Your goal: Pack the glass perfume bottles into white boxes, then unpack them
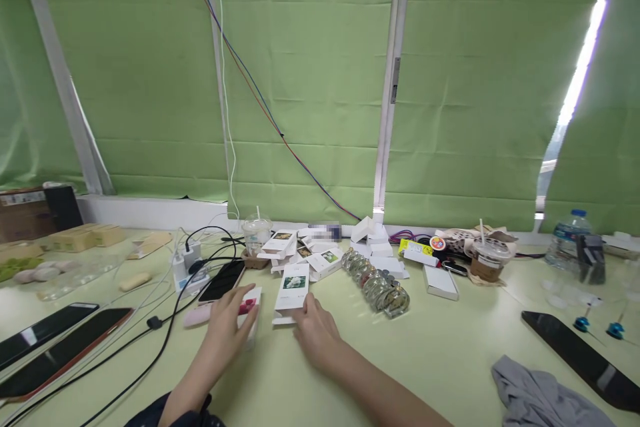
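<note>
My left hand (233, 317) is over a small white box with a pink picture (255, 299), its thumb and fingers spread apart around the near part of it. My right hand (313, 328) has its fingers closed at the lower edge of an open white box with a white-flower picture (294, 283). Behind these lies a pile of similar small white boxes (327, 260). To the right of the pile is a row of round, shiny items in clear wrapping (375, 285). A pink object (197, 315) lies left of my left hand.
Black and white cables (173, 333) cross the left side, near a power strip (189, 273) and phones (60, 353). Iced drink cups (487, 260), a water bottle (570, 237), a grey cloth (545, 393) and a long black object (583, 357) are on the right.
</note>
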